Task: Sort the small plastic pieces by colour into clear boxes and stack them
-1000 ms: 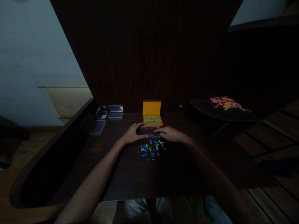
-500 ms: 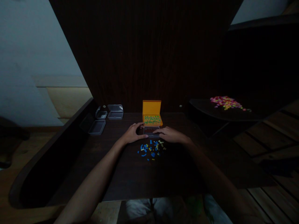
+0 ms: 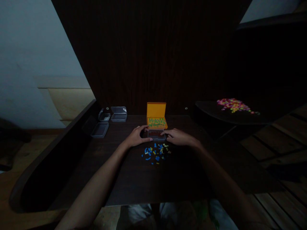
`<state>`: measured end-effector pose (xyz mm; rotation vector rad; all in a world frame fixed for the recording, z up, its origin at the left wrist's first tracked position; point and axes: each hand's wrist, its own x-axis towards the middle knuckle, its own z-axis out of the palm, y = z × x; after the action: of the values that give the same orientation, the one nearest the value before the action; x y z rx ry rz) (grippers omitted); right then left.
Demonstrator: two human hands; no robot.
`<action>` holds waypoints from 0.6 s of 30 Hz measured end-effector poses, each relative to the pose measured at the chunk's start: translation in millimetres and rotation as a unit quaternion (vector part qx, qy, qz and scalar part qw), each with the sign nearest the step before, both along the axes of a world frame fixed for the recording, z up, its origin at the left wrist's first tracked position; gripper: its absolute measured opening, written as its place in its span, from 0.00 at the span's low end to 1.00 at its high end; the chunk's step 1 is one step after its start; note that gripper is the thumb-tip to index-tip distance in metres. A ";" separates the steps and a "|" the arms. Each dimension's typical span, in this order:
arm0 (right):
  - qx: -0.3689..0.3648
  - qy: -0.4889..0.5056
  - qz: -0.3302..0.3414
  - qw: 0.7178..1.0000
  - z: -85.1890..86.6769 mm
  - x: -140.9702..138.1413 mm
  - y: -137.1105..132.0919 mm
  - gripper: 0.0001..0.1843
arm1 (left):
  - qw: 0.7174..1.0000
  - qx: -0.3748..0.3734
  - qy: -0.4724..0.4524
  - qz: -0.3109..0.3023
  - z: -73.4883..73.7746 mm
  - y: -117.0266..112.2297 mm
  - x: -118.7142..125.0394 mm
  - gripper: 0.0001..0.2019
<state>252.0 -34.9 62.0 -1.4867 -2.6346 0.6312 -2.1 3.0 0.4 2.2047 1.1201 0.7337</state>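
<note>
A small clear plastic box [image 3: 157, 138] stands on the dark table between my hands, with dark reddish-brown contents inside that I cannot make out clearly. My left hand [image 3: 137, 137] grips its left end, thumb at the front corner and fingers behind. At the right end, the stretched forefinger of my right hand [image 3: 177, 136] reaches over the box; its other fingers are partly hidden. Just behind stands an open yellow case [image 3: 156, 110] holding green pieces. Loose small blue and yellow pieces [image 3: 157, 153] are scattered on the table in front of the box.
Open clear boxes stand at the back left: one [image 3: 119, 117] by the back panel, another [image 3: 100, 130] nearer, and a smaller one [image 3: 104, 117] between. A heap of pink and yellow pieces [image 3: 232, 104] lies on the right-hand shelf. A raised side panel [image 3: 57, 153] borders the table's left.
My right hand has moved slightly right, and its forefinger has drawn from the middle of the box toward the right end. My left hand keeps its grip.
</note>
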 end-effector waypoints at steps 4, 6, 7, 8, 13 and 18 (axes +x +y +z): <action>0.024 -0.043 -0.018 0.999 -0.3 1.3 0.0 0.23 | 1.000 0.002 0.004 0.004 -0.1 -0.5 0.1 0.37; 0.037 -0.066 -0.030 0.997 0.7 1.9 -0.1 0.24 | 1.000 0.001 0.003 0.006 0.0 -0.8 0.3 0.37; 0.041 -0.072 -0.035 0.996 1.6 2.2 -0.2 0.24 | 1.000 0.000 0.002 0.006 0.0 -0.9 0.4 0.37; 0.043 -0.073 -0.039 0.996 2.7 2.6 -0.5 0.24 | 1.000 -0.001 0.000 0.006 -0.1 -1.0 0.4 0.37; 0.042 -0.020 -0.039 0.998 5.9 5.2 -4.2 0.22 | 1.000 0.000 -0.010 0.002 -2.3 -0.1 0.2 0.38; 0.051 0.042 -0.021 0.998 0.9 4.7 -14.1 0.15 | 1.000 0.008 -0.008 0.000 -4.5 1.6 0.0 0.38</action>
<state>256.7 -49.0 62.9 -1.4491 -2.5264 0.5352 -2.1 4.7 -4.1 2.2087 1.1105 0.7618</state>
